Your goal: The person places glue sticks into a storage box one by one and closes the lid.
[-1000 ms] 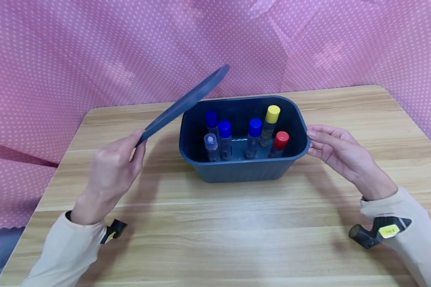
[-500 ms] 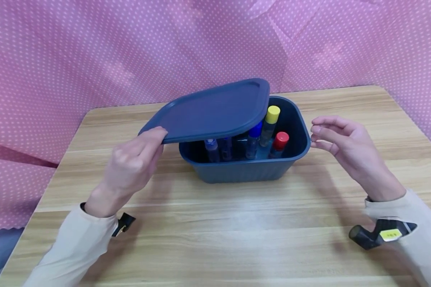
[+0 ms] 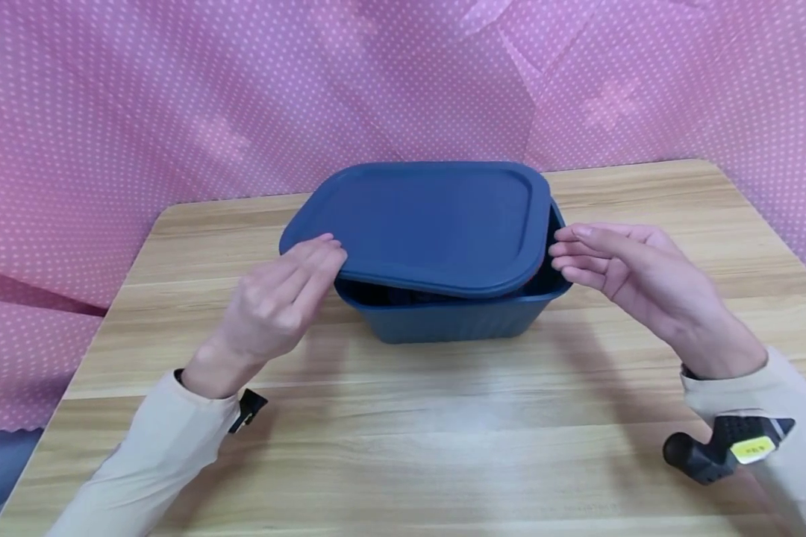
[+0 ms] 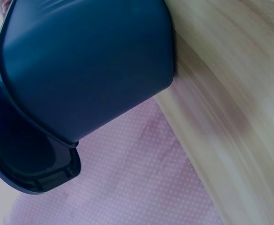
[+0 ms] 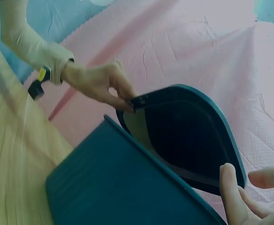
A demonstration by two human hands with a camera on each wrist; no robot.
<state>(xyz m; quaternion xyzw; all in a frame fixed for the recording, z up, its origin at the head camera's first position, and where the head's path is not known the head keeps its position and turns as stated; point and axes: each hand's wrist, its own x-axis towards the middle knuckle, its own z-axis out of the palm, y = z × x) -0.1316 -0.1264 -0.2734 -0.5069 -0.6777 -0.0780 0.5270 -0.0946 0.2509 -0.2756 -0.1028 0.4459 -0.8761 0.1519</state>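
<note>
A dark blue plastic lid (image 3: 430, 224) lies tilted over a matching rectangular box (image 3: 450, 324), shifted left so that a strip of the box's right end is uncovered. My left hand (image 3: 275, 306) pinches the lid's front left corner. With fingers extended, my right hand (image 3: 645, 276) is at the box's right rim, close to the lid's right edge; whether it touches the lid is unclear. The right wrist view shows the lid's underside (image 5: 188, 131) raised off the box rim. The bottles inside the box are now almost wholly hidden.
Box and hands are on or over a wood-grain table (image 3: 443, 447). A pink dotted cloth (image 3: 403, 82) hangs right behind the table's far edge. Each sleeve carries a black wrist camera, the right one (image 3: 719, 447) near the table's right side.
My left hand has brought the lid rightward and down from a steep tilt to nearly flat over the box, covering the capped bottles. The right hand drew slightly off the rim, then came back in.
</note>
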